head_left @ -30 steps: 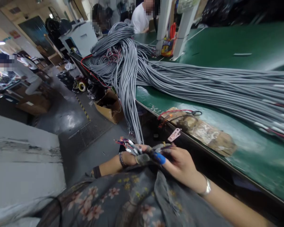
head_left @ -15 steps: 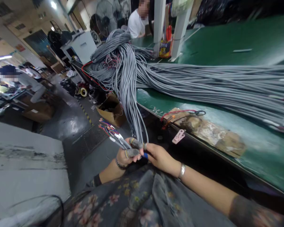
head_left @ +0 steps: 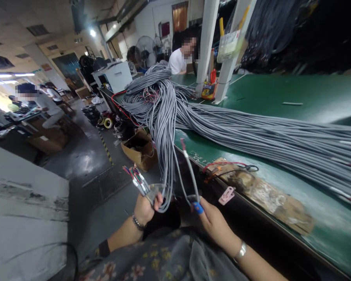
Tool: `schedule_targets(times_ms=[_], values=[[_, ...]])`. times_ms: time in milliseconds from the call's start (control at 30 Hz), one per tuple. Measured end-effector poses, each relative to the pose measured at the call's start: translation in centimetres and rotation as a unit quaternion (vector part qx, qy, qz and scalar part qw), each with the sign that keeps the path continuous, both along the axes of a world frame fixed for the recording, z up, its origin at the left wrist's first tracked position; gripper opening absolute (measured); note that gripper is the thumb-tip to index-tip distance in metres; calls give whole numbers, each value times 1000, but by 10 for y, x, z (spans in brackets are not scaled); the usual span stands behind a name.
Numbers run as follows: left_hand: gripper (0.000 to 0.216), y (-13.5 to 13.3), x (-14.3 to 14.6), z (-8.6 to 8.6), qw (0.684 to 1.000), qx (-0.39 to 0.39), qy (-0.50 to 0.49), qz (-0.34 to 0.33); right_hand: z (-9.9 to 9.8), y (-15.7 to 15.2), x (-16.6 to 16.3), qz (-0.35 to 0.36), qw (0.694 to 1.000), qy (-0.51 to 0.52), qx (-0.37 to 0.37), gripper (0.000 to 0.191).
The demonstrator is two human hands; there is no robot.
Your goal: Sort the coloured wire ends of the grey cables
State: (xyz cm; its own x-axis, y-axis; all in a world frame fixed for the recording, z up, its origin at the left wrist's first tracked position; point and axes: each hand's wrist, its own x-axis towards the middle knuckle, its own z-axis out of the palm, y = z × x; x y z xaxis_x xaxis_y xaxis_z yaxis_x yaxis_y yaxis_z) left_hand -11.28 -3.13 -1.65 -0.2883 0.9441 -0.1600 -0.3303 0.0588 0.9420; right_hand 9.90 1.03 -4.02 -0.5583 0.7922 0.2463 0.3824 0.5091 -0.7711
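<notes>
My left hand is closed round a small bunch of grey cable ends whose coloured stripped wires fan up and to the left. My right hand, with a blue cover on one fingertip, pinches a single grey cable that stands upright, its red-tipped end pointing up. Both hands are low in front of the green workbench, below the hanging part of a big bundle of grey cables that lies across the bench and drapes over its edge.
A worn cardboard pad with red and black wires lies on the bench edge, a pink clip beside it. An open cardboard box stands on the floor. A person in white sits at the far end; others work at the left.
My hands have come apart. The right hand has drawn one cable out of the bunch and lifted it upright, while the left keeps the remaining ends. The view has tilted upward.
</notes>
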Motion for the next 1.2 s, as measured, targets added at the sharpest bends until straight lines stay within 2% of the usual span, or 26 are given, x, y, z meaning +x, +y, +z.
schedule_targets(times_ms=[100, 267, 400, 567, 667, 767, 867, 1000, 1067, 1200], values=[[37, 13, 9, 7, 998, 16, -62, 5, -8, -2, 6, 70, 996, 16, -61, 40], [45, 32, 46, 17, 993, 40, -70, -86, -17, -7, 11, 143, 984, -7, -106, 42], [52, 36, 67, 22, 988, 60, -52, -135, -23, -8, 16, 149, 980, -46, -122, 40], [51, 34, 71, 26, 981, 76, -21, -175, -31, -4, 16, 146, 978, -54, -139, 38], [51, 30, 70, 24, 983, 68, 15, -170, -32, -1, 14, 153, 974, -40, -164, 38], [51, 24, 68, 17, 986, 23, 75, -148, -26, -1, 16, 163, 963, 9, -215, 38], [50, 16, 67, 13, 971, 4, 143, -191, -14, -7, 25, 93, 945, 113, -294, 42], [45, 8, 69, 15, 929, 20, 233, -286, 4, -19, 37, -27, 885, 223, -408, 48], [41, 8, 73, 16, 925, 15, 234, -300, 10, -23, 37, -75, 866, 256, -423, 48], [34, 12, 78, 16, 923, -22, 210, -320, 18, -24, 31, -126, 863, 270, -407, 48]])
